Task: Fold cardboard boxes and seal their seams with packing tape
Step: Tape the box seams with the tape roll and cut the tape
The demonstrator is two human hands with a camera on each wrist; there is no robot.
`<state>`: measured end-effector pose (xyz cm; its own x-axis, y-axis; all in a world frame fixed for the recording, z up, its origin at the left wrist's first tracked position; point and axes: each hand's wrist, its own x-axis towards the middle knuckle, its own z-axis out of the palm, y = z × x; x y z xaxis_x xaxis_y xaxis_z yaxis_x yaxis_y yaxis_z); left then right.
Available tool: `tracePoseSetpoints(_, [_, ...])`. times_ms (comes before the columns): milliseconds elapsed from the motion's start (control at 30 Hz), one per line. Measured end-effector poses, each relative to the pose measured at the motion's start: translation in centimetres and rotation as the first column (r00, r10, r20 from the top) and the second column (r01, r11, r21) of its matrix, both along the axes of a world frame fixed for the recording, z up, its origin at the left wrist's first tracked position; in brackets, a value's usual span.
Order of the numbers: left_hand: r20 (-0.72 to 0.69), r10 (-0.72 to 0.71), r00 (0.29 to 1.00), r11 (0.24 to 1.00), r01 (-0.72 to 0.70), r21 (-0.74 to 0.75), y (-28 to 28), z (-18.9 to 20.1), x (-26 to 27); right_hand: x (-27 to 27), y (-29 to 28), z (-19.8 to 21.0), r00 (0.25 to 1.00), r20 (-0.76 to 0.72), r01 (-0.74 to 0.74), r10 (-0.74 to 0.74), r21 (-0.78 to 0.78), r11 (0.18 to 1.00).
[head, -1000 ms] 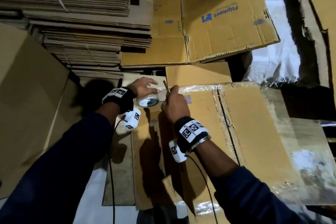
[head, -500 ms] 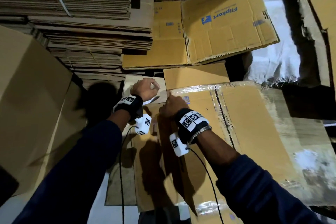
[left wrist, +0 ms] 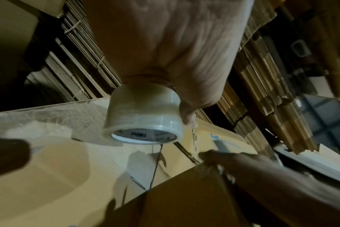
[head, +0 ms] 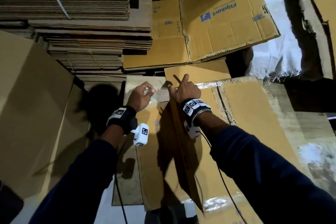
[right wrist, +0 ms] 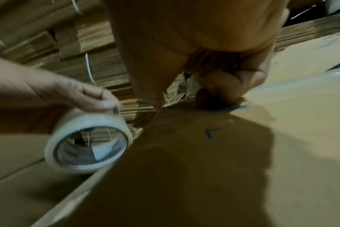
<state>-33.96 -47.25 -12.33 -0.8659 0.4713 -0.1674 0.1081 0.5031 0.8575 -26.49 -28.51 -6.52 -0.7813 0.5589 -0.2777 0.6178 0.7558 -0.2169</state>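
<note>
Head view shows the left hand point(head: 141, 97) curled over a roll of clear packing tape point(left wrist: 144, 118), fingers and thumb wrapped round its outer band, holding it just above the far end of a flat brown cardboard box point(head: 240, 132) with glossy tape along its seams. Right of those fingers, the right hand point(head: 185, 90) rests on the box's far edge, fingers curled into a pinch, index lifted; what it pinches is too small to tell. Beyond both hands stand strapped stacks of flattened brown cardboard point(head: 81, 23).
</note>
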Motion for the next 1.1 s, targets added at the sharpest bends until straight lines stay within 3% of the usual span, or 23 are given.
tracePoseSetpoints(133, [0.013, 0.134, 0.991, 0.988, -0.134, 0.071, 0.8, 2.9, 1.3, -1.8, 0.3, -0.6, 0.994, 0.073, -0.083, 0.078, 0.075, 0.994])
tracePoseSetpoints(233, [-0.050, 0.255, 0.966, 0.957, -0.245, 0.153, 1.8, 6.2, 2.3, -2.1, 0.5, -0.4, 0.990, 0.108, -0.095, 0.094, -0.001, 0.996])
tracePoseSetpoints(333, [-0.144, 0.244, 0.959, 0.959, -0.216, 0.186, 4.0, 9.3, 3.2, -0.7, 2.5, 0.4, 1.000, -0.025, -0.007, 0.000, -0.297, 0.955])
tracePoseSetpoints(433, [-0.119, 0.146, 0.982, 0.968, -0.117, 0.222, 7.5, 11.8, 4.8, 3.0, 6.5, 2.1, 0.947, -0.161, 0.127, -0.276, -0.604, 0.787])
tracePoseSetpoints(567, [-0.196, -0.031, 0.980, 0.974, 0.073, 0.214, 14.6, 14.3, 9.8, 11.3, 14.9, 3.1, 0.838, -0.253, 0.209, -0.484, -0.669, 0.713])
tracePoseSetpoints(733, [-0.221, -0.161, 0.962, 0.940, 0.218, 0.262, 26.6, 14.5, 19.1, 24.5, 27.7, 2.2, 0.672, -0.352, 0.360, -0.651, -0.613, 0.703])
tracePoseSetpoints(833, [-0.221, -0.239, 0.946, 0.904, 0.300, 0.305, 34.8, 14.2, 27.4, 33.8, 34.9, 1.0, 0.576, -0.277, 0.490, -0.769, -0.637, 0.596])
tracePoseSetpoints(900, [-0.248, -0.299, 0.922, 0.886, 0.364, 0.287, 40.1, 13.1, 32.9, 39.3, 38.6, -1.2, 0.608, -0.211, 0.559, -0.765, -0.572, 0.601])
tracePoseSetpoints(1000, [-0.305, -0.403, 0.863, 0.875, 0.461, 0.150, 47.2, 10.8, 40.9, 46.9, 42.4, -4.2, 0.753, -0.076, 0.578, -0.653, -0.396, 0.713])
tracePoseSetpoints(1100, [-0.366, -0.474, 0.801, 0.864, 0.504, -0.016, 51.2, 6.4, 46.6, 52.5, 43.4, -5.2, 0.758, -0.024, 0.597, -0.652, -0.379, 0.707])
